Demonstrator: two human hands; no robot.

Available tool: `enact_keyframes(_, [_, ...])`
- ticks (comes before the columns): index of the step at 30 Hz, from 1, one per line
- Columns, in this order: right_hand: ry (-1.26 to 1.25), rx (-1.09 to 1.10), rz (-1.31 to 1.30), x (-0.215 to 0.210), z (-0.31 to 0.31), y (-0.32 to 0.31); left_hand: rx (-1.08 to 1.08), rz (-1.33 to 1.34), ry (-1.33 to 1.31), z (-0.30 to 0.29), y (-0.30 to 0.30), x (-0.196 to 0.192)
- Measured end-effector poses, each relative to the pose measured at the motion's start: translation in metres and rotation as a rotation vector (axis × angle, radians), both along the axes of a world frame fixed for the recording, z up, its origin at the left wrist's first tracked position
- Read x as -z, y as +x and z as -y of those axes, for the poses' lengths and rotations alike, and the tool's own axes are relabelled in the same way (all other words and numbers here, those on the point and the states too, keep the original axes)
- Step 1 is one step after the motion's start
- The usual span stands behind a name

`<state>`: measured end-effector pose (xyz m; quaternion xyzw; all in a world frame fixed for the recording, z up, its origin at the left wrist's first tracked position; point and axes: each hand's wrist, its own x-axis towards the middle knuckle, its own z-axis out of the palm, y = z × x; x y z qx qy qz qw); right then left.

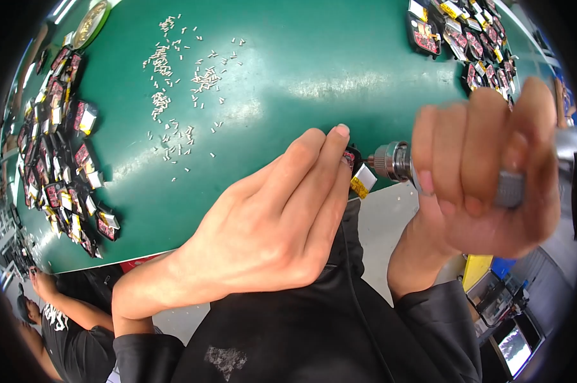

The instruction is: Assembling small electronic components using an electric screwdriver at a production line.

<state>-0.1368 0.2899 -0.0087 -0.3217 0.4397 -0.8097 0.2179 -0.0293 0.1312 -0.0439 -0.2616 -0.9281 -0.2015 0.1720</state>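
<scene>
My left hand is closed on a small black housing with a reddish circuit board in it, near the table's front edge. A white-and-yellow battery pouch hangs out of the housing; most of the housing is hidden behind my fingers. In my right hand, a silver power screwdriver is gripped, lying sideways, its tip pointing left at the housing. Whether the tip touches a screw cannot be made out.
Many small screws lie scattered on the green table. Similar black housings are piled along the left edge and at the far right. A round dish stands at the far left. Another person sits at lower left.
</scene>
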Motion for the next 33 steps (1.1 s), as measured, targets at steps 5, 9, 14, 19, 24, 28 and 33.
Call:
enact_keyframes(5, [-0.048, -0.107, -0.038, 0.002, 0.005, -0.009, 0.003, 0.011, -0.035, 0.005, 0.001, -0.004])
enact_keyframes(9, [-0.100, -0.031, 0.036, 0.006, 0.012, 0.003, -0.038, 0.048, -0.027, 0.004, 0.013, -0.010])
enact_keyframes(14, [-0.436, 0.172, 0.110, -0.004, -0.012, 0.009, -0.129, -0.064, 0.020, 0.020, 0.046, -0.021])
enact_keyframes(19, [-0.564, 0.082, 0.298, 0.008, -0.015, 0.013, -0.908, -0.027, 0.202, 0.110, 0.126, -0.051])
enact_keyframes(24, [-0.494, -0.007, 0.407, 0.027, 0.002, 0.023, -1.519, -0.031, 0.008, 0.215, 0.198, -0.032])
enact_keyframes(28, [-0.371, 0.013, 0.414, 0.036, 0.008, 0.032, -1.533, -0.132, 0.030, 0.230, 0.184, -0.027])
enact_keyframes(33, [-0.415, -0.024, 0.469, 0.044, 0.008, 0.026, -1.049, -0.199, 0.009, 0.154, 0.102, -0.047])
